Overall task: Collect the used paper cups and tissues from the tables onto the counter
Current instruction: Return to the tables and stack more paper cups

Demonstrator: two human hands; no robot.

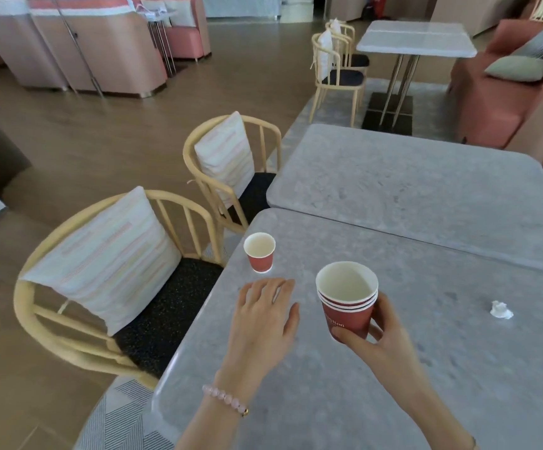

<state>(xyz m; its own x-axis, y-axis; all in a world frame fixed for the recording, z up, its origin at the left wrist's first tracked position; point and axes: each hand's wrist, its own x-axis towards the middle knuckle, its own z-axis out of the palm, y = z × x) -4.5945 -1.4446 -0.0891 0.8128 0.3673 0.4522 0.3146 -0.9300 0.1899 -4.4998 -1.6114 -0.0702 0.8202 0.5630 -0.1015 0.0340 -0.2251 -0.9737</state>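
**2 hands, 1 cup stack, 1 stray cup, 1 tissue**

Right hand [377, 336] wraps the lower part of a stack of red paper cups [346, 306], thumb in front; at least 3 rims nested, held upright above the near grey table [328, 401]. Left hand [263, 316] is empty, fingers loosely spread over the tabletop; can't tell if touching. Lone red paper cup [259, 253] stands at its 12 o'clock, near the fingertips, not touched. Crumpled tissue [501, 310] lies at the stack's 3 o'clock, well apart.
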